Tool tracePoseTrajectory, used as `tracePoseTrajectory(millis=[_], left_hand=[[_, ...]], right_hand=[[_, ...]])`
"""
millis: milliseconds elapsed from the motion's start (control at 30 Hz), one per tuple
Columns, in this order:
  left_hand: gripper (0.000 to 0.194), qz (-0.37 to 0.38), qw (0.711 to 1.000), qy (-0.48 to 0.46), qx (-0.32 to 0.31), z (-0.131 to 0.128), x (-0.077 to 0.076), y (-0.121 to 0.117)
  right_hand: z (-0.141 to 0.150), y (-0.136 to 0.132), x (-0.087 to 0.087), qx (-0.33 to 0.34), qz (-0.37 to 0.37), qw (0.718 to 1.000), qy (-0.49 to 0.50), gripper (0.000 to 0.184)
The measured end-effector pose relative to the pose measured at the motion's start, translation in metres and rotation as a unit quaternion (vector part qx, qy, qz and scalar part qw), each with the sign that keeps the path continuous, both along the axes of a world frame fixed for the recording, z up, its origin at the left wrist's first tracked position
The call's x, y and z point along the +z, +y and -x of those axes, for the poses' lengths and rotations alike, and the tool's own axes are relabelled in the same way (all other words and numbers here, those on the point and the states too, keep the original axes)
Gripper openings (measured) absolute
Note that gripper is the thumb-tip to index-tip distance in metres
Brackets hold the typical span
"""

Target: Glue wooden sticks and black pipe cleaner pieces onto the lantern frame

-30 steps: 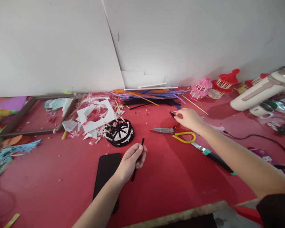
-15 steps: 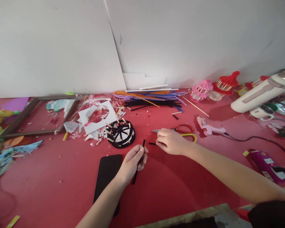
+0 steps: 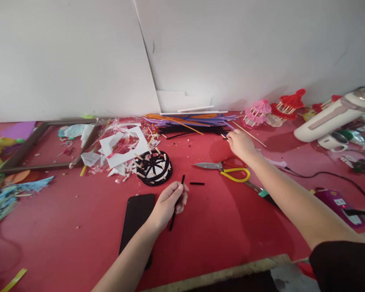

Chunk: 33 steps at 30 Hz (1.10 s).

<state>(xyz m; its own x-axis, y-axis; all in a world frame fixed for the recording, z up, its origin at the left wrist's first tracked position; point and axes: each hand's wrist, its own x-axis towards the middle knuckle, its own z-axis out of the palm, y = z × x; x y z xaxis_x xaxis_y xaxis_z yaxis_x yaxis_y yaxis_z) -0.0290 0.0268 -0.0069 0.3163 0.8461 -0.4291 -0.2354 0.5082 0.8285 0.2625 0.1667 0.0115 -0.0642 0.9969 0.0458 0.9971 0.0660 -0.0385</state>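
My left hand is closed around a long black pipe cleaner, whose ends stick out above and below the fingers. Farther back, my right hand pinches near the pile, with a small dark bit and a pale stick at its fingertips; the exact grip is partly hidden. A short black pipe cleaner piece lies between the hands. Scissors with yellow and red handles rest below my right hand. A round black frame with upright wooden pegs stands behind my left hand.
A black phone lies beside my left forearm. Colored pipe cleaners are heaped at the wall. Paper scraps and a wooden frame are left. To the right are a glue gun, power strip, white flask and cup.
My right hand has moved away and to the right from beside the short black piece, uncovering the scissors, to the bits by the pile. My left hand keeps its hold.
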Motion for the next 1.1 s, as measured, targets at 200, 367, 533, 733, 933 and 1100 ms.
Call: tracePoseTrajectory(millis=[200,367,533,733,933,1100], left_hand=[[0.039,-0.006,1.000,0.005,0.006,0.000,0.000,-0.002],[0.034,-0.004,1.000,0.008,0.006,-0.001,0.001,-0.001],[0.035,-0.006,1.000,0.027,0.014,-0.004,0.003,-0.002],[0.038,-0.002,0.997,0.071,0.011,-0.007,0.009,-0.008],[0.036,0.002,0.995,0.091,0.047,-0.011,0.016,-0.015],[0.030,0.035,0.992,0.111,0.048,-0.006,0.033,-0.025]], right_hand=[[-0.038,-0.097,0.025,0.045,0.026,0.999,-0.005,0.010],[-0.095,-0.188,-0.010,0.057,0.112,0.992,-0.017,0.018],[-0.139,-0.201,-0.031,-0.039,0.120,0.992,-0.030,0.014],[-0.066,-0.168,-0.002,0.023,-0.014,0.996,0.086,0.008],[0.067,-0.122,-0.019,0.270,0.015,0.930,0.249,0.019],[0.079,-0.097,-0.034,0.334,0.033,0.901,0.273,0.027]])
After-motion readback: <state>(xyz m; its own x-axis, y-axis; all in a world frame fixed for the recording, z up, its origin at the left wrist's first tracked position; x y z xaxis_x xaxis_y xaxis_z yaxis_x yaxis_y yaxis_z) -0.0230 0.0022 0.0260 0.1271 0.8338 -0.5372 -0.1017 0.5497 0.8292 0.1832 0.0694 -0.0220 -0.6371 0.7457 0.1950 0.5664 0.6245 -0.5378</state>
